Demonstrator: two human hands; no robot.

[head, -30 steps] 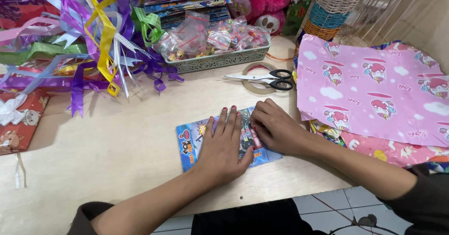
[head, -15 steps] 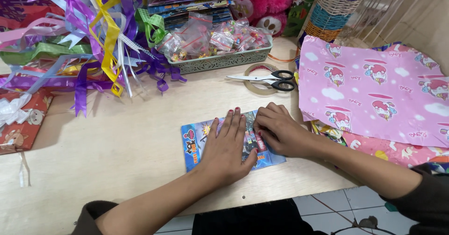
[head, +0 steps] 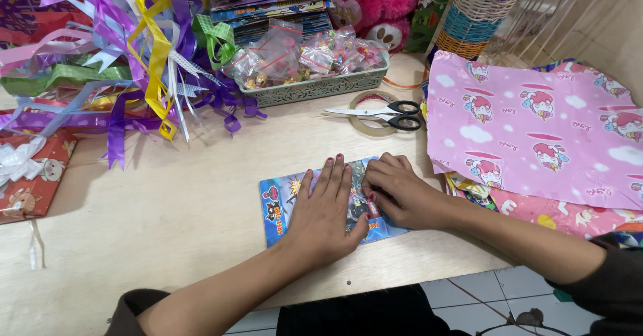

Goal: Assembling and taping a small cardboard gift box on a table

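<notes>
A small flat packet wrapped in blue cartoon-print paper (head: 280, 205) lies on the wooden table (head: 167, 215) near its front edge. My left hand (head: 323, 212) lies flat on the packet, fingers spread and pressing down. My right hand (head: 400, 192) rests on the packet's right part with fingers curled, pinching or pressing the paper there. The packet's middle is hidden under both hands.
Black-handled scissors (head: 382, 114) lie across a roll of clear tape (head: 365, 102) behind the hands. A green basket (head: 315, 88) holds small bagged trinkets. Coloured ribbons (head: 127, 55) pile at the back left. Pink cartoon wrapping sheets (head: 536, 128) cover the right side.
Both hands stay on the packet with only slight shifts of the fingers; the view has moved a little.
</notes>
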